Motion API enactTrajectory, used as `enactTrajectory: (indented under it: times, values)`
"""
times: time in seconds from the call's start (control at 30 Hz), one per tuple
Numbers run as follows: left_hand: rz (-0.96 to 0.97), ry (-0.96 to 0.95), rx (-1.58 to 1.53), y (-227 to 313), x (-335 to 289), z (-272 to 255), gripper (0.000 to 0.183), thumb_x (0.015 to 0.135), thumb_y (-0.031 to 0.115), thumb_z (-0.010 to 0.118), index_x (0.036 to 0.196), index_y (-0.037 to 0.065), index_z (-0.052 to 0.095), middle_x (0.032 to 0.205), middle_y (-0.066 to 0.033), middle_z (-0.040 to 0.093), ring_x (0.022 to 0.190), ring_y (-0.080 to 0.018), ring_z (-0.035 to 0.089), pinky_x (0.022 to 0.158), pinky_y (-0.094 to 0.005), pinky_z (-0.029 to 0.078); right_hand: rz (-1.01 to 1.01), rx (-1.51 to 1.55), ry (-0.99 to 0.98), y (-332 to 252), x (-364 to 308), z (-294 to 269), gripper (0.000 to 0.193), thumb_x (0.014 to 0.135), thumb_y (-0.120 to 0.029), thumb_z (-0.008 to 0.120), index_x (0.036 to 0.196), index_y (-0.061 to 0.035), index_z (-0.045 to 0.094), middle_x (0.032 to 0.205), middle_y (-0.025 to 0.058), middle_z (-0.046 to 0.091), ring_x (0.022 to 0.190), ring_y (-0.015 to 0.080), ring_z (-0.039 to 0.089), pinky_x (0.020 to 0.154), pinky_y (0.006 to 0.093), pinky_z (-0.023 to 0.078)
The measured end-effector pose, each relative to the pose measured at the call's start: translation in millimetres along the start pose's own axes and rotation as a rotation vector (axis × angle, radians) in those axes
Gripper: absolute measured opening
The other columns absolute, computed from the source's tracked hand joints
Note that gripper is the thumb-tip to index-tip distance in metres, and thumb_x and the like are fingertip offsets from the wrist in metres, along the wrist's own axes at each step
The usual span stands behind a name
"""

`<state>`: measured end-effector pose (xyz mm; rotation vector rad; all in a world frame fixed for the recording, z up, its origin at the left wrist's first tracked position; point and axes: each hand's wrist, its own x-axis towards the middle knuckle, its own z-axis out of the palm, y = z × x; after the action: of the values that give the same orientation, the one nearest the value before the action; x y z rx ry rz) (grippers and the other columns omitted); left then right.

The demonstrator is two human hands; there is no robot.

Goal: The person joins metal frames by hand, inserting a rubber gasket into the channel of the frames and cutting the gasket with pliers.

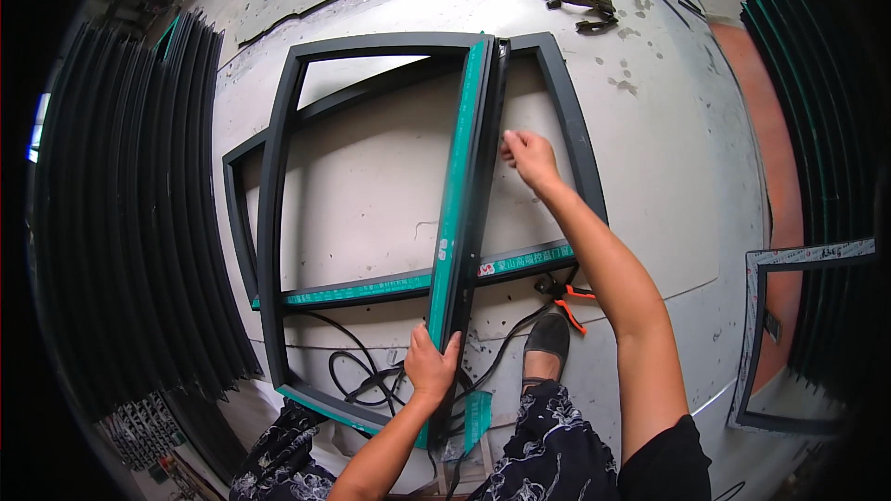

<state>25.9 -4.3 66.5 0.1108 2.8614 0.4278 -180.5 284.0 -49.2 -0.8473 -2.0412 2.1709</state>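
Note:
A dark grey window frame [271, 186] stands tilted in front of me, its right rail covered with green film [455, 195]. My left hand [432, 367] is closed around the lower part of that rail. Just right of the rail's upper half is my right hand [531, 159], its fingers curled; whatever they may hold is hidden. Behind the first frame lies a second dark frame [577, 125], turned at an angle, with green film along its near rail. A thin black strip [339, 373] lies in loops on the floor by my left hand.
Pliers with orange handles [574, 315] lie beside my shoe [548, 345]. Stacked dark frames line the left [130, 213] and right [826, 130] sides. A smaller frame [754, 334] leans at the right. A dark tool-like object [580, 2] lies on the far floor.

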Motion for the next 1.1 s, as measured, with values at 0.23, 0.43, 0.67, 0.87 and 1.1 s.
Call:
enactTrajectory:
  times: [0.23,0.43,0.67,0.87,1.1]
  values:
    - [0.006,0.009,0.028,-5.1,-0.2,10.7,0.054,0.077,0.040,0.067,0.104,-0.001,0.045,0.086,-0.0205,0.056,0.073,-0.0412,0.057,0.060,-0.0462,0.047,0.067,-0.230,0.272,-22.6,126.4,3.9,0.047,0.090,-0.043,0.046,0.082,-0.0007,0.066,0.083,0.0231,0.063,0.082,0.0394,0.061,0.075,0.0446,0.046]
    - [0.001,-0.015,0.032,-4.0,1.0,7.6,0.054,0.077,0.040,0.067,0.104,-0.002,0.045,0.086,-0.0205,0.057,0.073,-0.0406,0.058,0.060,-0.0459,0.047,-0.040,-0.433,0.232,-30.4,79.6,5.9,0.044,0.090,-0.042,0.046,0.081,-0.0026,0.064,0.081,0.0221,0.062,0.080,0.0406,0.059,0.070,0.0467,0.044]
    - [0.002,-0.009,-0.007,0.6,2.3,7.7,0.053,0.078,0.039,0.066,0.105,-0.001,0.045,0.087,-0.0207,0.057,0.075,-0.0412,0.057,0.061,-0.0464,0.047,-0.030,-0.531,0.213,-25.7,-9.0,19.4,0.040,0.091,-0.039,0.047,0.078,-0.0037,0.060,0.078,0.0215,0.061,0.078,0.0420,0.057,0.065,0.0473,0.043]
    - [-0.052,-0.034,-0.040,-5.4,1.1,-1.9,0.054,0.079,0.040,0.065,0.109,-0.001,0.045,0.095,-0.0217,0.057,0.084,-0.0401,0.057,0.069,-0.0448,0.047,-0.301,-0.940,0.240,-8.6,-104.8,48.3,0.027,0.083,-0.025,0.060,0.099,-0.0032,0.057,0.117,0.0110,0.056,0.109,0.0312,0.050,0.086,0.0419,0.041]
    - [-0.241,0.304,-0.137,-110.0,-43.5,-42.2,0.044,0.090,0.029,0.052,0.119,-0.003,0.045,0.106,-0.0198,0.053,0.095,-0.0345,0.052,0.087,-0.0405,0.041,-0.364,-0.718,-0.006,-15.2,-237.3,24.8,0.050,0.079,-0.020,0.066,0.120,0.0036,0.050,0.126,0.0203,0.046,0.117,0.0373,0.042,0.098,0.0437,0.035]
